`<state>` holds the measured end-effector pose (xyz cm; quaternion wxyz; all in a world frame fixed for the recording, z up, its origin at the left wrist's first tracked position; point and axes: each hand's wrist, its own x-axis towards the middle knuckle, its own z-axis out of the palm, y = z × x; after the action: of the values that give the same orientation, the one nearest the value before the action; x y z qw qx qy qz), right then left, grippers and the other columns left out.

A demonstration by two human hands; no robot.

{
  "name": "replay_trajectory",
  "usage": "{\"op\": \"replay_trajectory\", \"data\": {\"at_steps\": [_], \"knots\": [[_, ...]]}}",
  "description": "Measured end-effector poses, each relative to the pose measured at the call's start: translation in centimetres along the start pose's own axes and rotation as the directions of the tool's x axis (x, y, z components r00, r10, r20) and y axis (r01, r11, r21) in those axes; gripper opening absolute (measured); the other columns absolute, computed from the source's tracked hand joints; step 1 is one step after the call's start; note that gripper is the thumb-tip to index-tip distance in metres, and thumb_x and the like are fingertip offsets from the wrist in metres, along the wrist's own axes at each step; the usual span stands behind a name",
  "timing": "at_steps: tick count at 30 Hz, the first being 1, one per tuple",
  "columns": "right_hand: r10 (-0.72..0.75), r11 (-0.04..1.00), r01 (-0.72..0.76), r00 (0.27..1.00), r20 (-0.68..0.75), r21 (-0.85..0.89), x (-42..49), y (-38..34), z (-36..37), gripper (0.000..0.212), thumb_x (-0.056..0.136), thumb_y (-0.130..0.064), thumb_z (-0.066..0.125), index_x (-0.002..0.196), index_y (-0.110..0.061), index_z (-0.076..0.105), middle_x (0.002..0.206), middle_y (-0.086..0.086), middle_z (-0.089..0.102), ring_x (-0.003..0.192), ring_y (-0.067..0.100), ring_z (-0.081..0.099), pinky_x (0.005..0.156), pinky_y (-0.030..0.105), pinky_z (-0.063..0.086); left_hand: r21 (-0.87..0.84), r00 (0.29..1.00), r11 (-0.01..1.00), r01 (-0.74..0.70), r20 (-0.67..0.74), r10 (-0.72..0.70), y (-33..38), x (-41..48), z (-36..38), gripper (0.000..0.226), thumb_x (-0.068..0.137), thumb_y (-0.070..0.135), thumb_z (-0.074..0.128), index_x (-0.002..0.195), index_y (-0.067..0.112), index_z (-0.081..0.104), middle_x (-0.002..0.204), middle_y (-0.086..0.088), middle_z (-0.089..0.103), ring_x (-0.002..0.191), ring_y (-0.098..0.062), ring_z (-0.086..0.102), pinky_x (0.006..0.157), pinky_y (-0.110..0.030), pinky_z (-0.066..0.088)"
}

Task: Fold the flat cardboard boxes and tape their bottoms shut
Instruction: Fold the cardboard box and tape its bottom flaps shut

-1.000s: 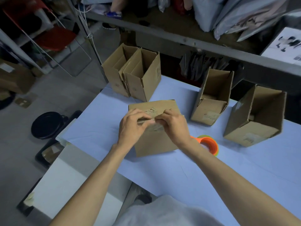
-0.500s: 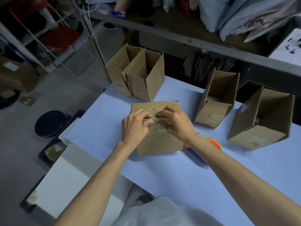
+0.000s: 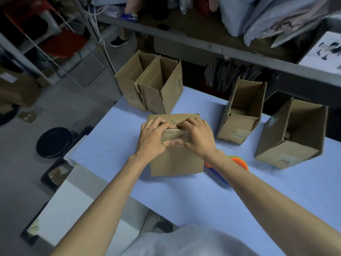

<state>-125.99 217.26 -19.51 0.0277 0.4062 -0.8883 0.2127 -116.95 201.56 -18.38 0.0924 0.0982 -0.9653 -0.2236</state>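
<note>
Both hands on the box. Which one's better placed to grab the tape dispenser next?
Right hand: the orange tape dispenser lies beside its wrist; the left hand would have to cross over the box.

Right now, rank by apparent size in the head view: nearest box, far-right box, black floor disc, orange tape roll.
1. far-right box
2. nearest box, nearly as large
3. black floor disc
4. orange tape roll, partly hidden

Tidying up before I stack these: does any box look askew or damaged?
Yes. The middle-right brown cardboard box and the far-right brown cardboard box lie tipped over with their taped bottoms towards the camera, unlike the upright pair at the back left. The near brown cardboard box has a torn patch on its top face.
</note>
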Motion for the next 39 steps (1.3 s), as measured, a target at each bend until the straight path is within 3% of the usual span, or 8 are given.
{"op": "replay_trajectory", "data": {"at_steps": [5, 9, 17, 20, 23, 28, 33, 39], "knots": [[-0.049, 0.999, 0.051, 0.996, -0.074, 0.020, -0.1, -0.4, 0.9, 0.053, 0.057, -0.045, 0.086, 0.098, -0.016, 0.069, 0.086, -0.001, 0.062, 0.077, 0.026, 0.055, 0.065, 0.032, 0.045, -0.133, 0.998, 0.990, 0.055, -0.004, -0.056, -0.4, -0.7, -0.5, 0.057, 0.061, 0.025, 0.084, 0.115, 0.032, 0.068, 0.109, 0.011, 0.061, 0.105, -0.012, 0.050, 0.092, -0.016, 0.022], [-0.041, 0.998, 0.042, 0.999, -0.015, 0.050, -0.9, -0.1, 0.3, 0.053, 0.054, -0.034, 0.089, 0.098, -0.014, 0.066, 0.085, -0.001, 0.060, 0.076, 0.025, 0.053, 0.060, 0.033, 0.046, -0.166, 0.996, 0.985, 0.042, -0.067, -0.054, 0.1, -0.6, -0.1, 0.026, 0.078, 0.026, 0.073, 0.103, 0.028, 0.073, 0.100, 0.010, 0.065, 0.099, -0.015, 0.054, 0.090, -0.020, 0.026], [-0.041, 0.988, 0.042, 0.999, -0.010, 0.149, 0.3, -2.0, -0.4, 0.010, 0.081, -0.015, 0.072, 0.090, -0.010, 0.073, 0.074, 0.007, 0.058, 0.067, 0.028, 0.056, 0.051, 0.029, 0.035, -0.154, 0.990, 0.987, 0.039, -0.127, -0.059, 0.7, -0.5, -0.2, 0.016, 0.080, 0.023, 0.067, 0.091, 0.015, 0.077, 0.082, 0.002, 0.064, 0.081, -0.024, 0.058, 0.082, -0.035, 0.042], [0.004, 0.997, -0.004, 1.000, 0.010, 0.080, 0.4, -2.3, -0.5, 0.004, 0.078, -0.011, 0.069, 0.079, -0.008, 0.072, 0.069, 0.007, 0.057, 0.060, 0.032, 0.057, 0.048, 0.028, 0.026, -0.185, 0.987, 0.982, 0.049, -0.141, -0.076, 0.8, -0.5, -0.3, 0.014, 0.078, 0.017, 0.073, 0.091, 0.016, 0.077, 0.075, 0.002, 0.060, 0.076, -0.023, 0.056, 0.078, -0.033, 0.044], [0.047, 0.990, -0.044, 0.999, -0.017, 0.135, 0.6, -3.0, -0.5, 0.012, 0.072, -0.012, 0.057, 0.066, -0.006, 0.067, 0.064, 0.008, 0.058, 0.057, 0.033, 0.056, 0.044, 0.032, 0.034, -0.151, 0.987, 0.988, 0.041, -0.149, -0.064, 1.0, -0.8, -0.2, 0.008, 0.080, 0.017, 0.073, 0.087, 0.017, 0.077, 0.074, -0.002, 0.059, 0.074, -0.025, 0.054, 0.077, -0.029, 0.038], [0.028, 0.997, -0.031, 0.999, 0.046, 0.066, 0.7, -2.8, -1.0, 0.013, 0.084, -0.017, 0.064, 0.093, -0.012, 0.072, 0.085, 0.005, 0.063, 0.075, 0.032, 0.060, 0.052, 0.030, 0.029, -0.230, 0.992, 0.972, 0.045, -0.105, -0.071, 0.6, -0.4, -0.9, 0.014, 0.079, 0.017, 0.074, 0.093, 0.017, 0.077, 0.079, -0.001, 0.059, 0.079, -0.021, 0.057, 0.074, -0.029, 0.044], [0.032, 0.990, -0.035, 0.999, 0.025, 0.133, -0.6, -0.6, -1.1, 0.024, 0.084, -0.016, 0.069, 0.107, -0.015, 0.072, 0.105, -0.001, 0.067, 0.091, 0.031, 0.064, 0.066, 0.042, 0.053, -0.284, 0.993, 0.957, 0.060, -0.076, -0.085, -0.6, -0.4, -1.7, 0.032, 0.066, 0.027, 0.085, 0.093, 0.013, 0.077, 0.093, 0.003, 0.067, 0.088, -0.010, 0.063, 0.085, -0.016, 0.044], [-0.008, 0.997, 0.014, 0.997, -0.075, 0.076, -0.8, -0.7, -1.0, 0.014, 0.073, -0.013, 0.078, 0.087, -0.015, 0.077, 0.073, 0.003, 0.067, 0.065, 0.033, 0.065, 0.044, 0.036, 0.049, -0.243, 0.999, 0.970, 0.019, -0.028, -0.027, -1.6, -1.6, -2.0, 0.040, 0.075, 0.029, 0.080, 0.111, 0.019, 0.069, 0.114, 0.011, 0.063, 0.107, -0.003, 0.057, 0.095, -0.015, 0.040]]}}
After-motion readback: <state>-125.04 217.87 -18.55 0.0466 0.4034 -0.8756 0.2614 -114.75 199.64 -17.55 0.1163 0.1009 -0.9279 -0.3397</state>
